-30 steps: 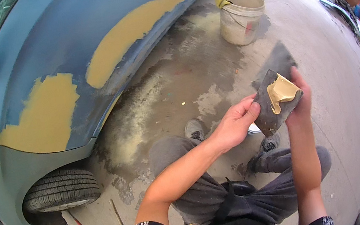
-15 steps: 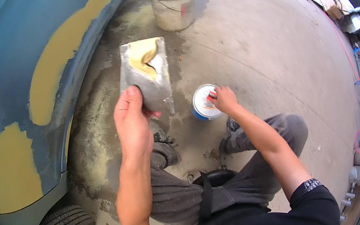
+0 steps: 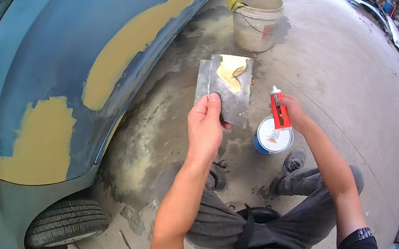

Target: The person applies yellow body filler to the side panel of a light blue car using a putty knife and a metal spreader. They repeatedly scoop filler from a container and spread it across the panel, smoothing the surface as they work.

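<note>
My left hand point(image 3: 202, 126) is closed on the metal putty spreaders point(image 3: 236, 101), two thin plates overlapping at an angle, thumb on top. A thick dab of pale yellow filler point(image 3: 228, 78) lies on the upper plate. To its right, my right hand point(image 3: 297, 112) grips a red tube point(image 3: 280, 112) with a white cap, held upright with the cap up. Just below the tube, a blue can point(image 3: 262, 145) with a white lid point(image 3: 271, 139) stands on the floor between my feet. The tube covers part of that lid.
At my left is a blue car body point(image 3: 49, 65) with yellow filler patches point(image 3: 36, 144) and a tyre point(image 3: 68, 220). Ahead, a dirty white bucket point(image 3: 257, 28) has a yellow cloth point(image 3: 233, 0) over its rim. Boxes and car parts line the right side; a red hose lies there.
My right hand has lifted the red tube off the can's lid and turned it upright. The view has swung left, showing more of the car. My left hand still holds the spreaders.
</note>
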